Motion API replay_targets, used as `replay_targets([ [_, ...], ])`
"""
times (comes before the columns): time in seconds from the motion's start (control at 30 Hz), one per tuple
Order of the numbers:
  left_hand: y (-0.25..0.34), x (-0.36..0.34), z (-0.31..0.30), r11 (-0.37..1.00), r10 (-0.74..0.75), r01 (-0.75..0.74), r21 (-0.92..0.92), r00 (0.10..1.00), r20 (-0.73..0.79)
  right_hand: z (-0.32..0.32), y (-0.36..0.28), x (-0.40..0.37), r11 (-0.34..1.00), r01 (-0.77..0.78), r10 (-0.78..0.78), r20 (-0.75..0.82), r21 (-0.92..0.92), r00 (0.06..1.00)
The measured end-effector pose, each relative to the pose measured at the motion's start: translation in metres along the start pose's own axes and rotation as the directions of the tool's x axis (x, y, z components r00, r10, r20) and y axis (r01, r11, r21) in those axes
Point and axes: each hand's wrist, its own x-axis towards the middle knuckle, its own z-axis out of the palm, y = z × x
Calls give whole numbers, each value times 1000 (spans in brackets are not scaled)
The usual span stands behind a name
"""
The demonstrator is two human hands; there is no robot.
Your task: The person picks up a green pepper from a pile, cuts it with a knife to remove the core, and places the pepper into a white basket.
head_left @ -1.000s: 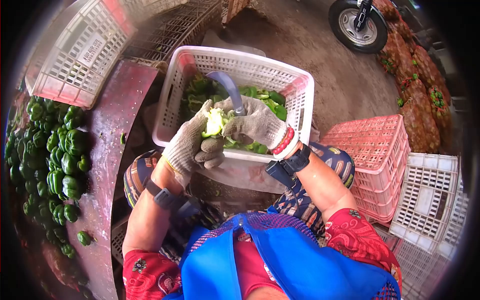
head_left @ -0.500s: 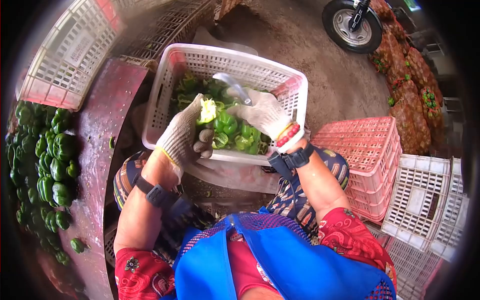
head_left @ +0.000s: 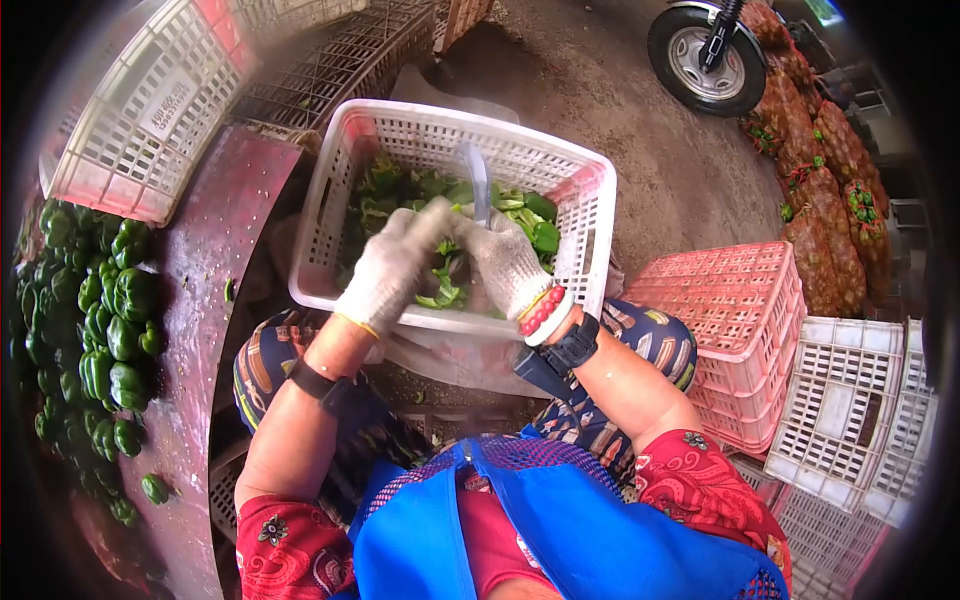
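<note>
A white plastic crate (head_left: 455, 122) stands in front of me between my knees, with cut green peppers (head_left: 530, 222) lying inside. Over it, my right hand (head_left: 500, 260), in a knitted glove, is closed round a knife (head_left: 479, 180) whose curved blade points away from me. My left hand (head_left: 385, 270), also gloved, is just to its left, nearly touching it. Its fingers are smeared by motion, and whether it holds anything cannot be made out.
Whole green peppers (head_left: 125, 320) are heaped on the left beside a reddish board (head_left: 215, 230). Stacked pink crates (head_left: 715, 300) and white crates (head_left: 835, 400) stand at the right. A wheel (head_left: 707, 62) and filled net sacks (head_left: 825, 240) are at the upper right.
The opened pepper piece seen in my left hand is no longer visible. Both hands have come closer together over the crate, and the knife blade has turned more upright in the view.
</note>
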Motion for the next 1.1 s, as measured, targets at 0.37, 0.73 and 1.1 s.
replay_targets([
  [0.37, 8, -24, -12, 931, 362, -363, -13, 923, 130, -10, -42, -32, 958, -259, 208, 318, 127, 925],
  [0.73, 8, -194, -172, 811, -173, 258, 524, 963, -206, -41, 0, 19, 790, -2, 1, -2, -613, 1000],
  [1.1, -140, -163, -394, 780, -138, 616, 105, 334, -933, -22, 0, 24, 850, -212, 265, -44, 482, 963],
])
